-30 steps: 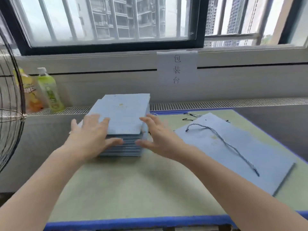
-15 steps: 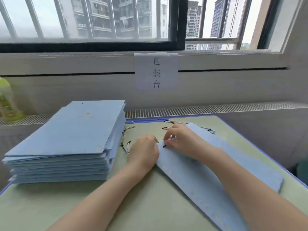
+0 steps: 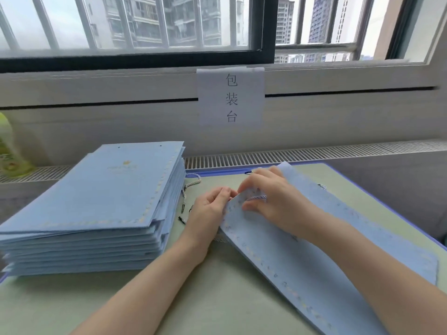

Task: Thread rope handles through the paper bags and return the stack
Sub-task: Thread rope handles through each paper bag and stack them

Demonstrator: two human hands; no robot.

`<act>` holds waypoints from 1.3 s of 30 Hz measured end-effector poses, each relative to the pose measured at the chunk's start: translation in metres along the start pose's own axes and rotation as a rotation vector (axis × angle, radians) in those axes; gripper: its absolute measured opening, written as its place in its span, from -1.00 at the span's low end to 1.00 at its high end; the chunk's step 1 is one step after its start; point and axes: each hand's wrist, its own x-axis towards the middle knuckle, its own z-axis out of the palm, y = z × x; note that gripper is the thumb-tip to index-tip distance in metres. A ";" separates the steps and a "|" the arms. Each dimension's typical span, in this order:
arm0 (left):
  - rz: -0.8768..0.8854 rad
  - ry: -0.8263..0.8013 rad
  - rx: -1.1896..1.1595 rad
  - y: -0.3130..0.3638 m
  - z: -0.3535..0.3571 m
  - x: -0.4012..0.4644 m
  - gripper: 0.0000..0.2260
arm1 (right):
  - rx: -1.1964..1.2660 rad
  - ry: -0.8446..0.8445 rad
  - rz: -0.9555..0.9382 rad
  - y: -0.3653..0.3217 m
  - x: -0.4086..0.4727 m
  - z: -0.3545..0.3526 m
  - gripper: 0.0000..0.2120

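Observation:
A tall stack of flat light-blue paper bags (image 3: 101, 201) sits on the left of the green table (image 3: 169, 298). One single flat blue bag (image 3: 302, 257) lies diagonally on the right. My left hand (image 3: 210, 209) pinches that bag's near top corner. My right hand (image 3: 268, 197) rests on the bag's top edge, its fingers curled round a twisted white-and-blue rope handle (image 3: 257, 197). Loose rope handles with black tips (image 3: 186, 199) lie between the stack and my left hand.
A paper sign with printed characters (image 3: 231, 97) hangs on the wall under the window. A green bottle (image 3: 9, 151) stands at the far left on the vent ledge. More rope ends (image 3: 321, 186) poke out beyond the single bag.
My hands left the stack and moved right to the single bag. The view swung right. Since half a second ago the bag's corner is lifted and the rope sits under my right fingers.

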 end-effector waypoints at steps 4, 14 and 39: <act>-0.013 -0.009 0.024 0.006 0.002 -0.002 -0.69 | 0.001 0.076 -0.033 -0.005 -0.002 0.000 -0.79; 0.021 0.084 0.020 0.006 0.001 -0.003 -0.57 | -0.005 0.067 -0.063 -0.003 -0.008 -0.004 -0.97; 0.203 0.384 0.756 -0.008 0.000 -0.001 -0.68 | -0.391 0.392 0.496 0.019 -0.018 -0.053 -0.76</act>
